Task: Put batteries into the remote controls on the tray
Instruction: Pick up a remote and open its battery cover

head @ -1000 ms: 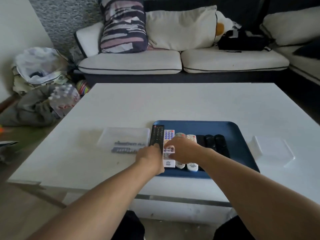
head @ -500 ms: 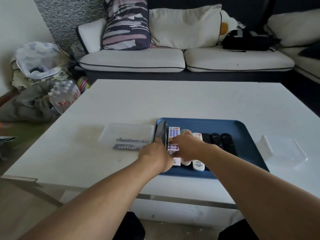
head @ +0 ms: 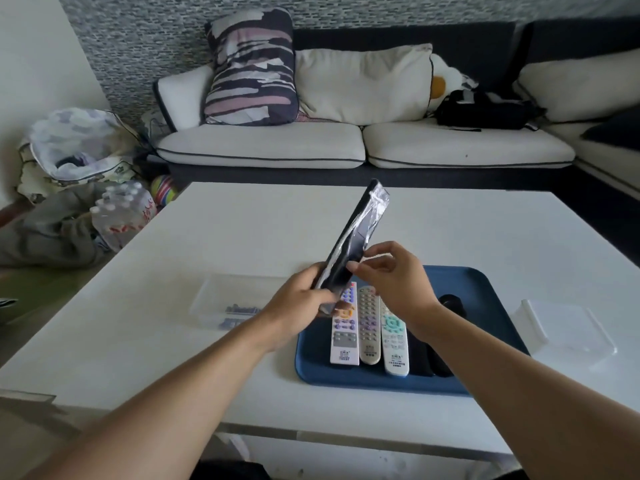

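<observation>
- Black remote (head: 353, 237) in shiny wrap: light, stiff, prob slippery.
- Left hand (head: 301, 303) grips its lower end, above tray (head: 485, 382) left edge.
- Right hand (head: 398, 282) pinches its side; hold by long edges.

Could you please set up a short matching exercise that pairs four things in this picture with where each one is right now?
Things:
1. long black remote control in clear wrap
2. white remote control with green buttons
3. clear plastic box of batteries
4. clear plastic lid

Places:
A. on the white table, right of the blue tray
B. held up in both hands
C. lying on the tray
D. on the table, left of the tray

Pairs: 1-B, 2-C, 3-D, 4-A
</observation>
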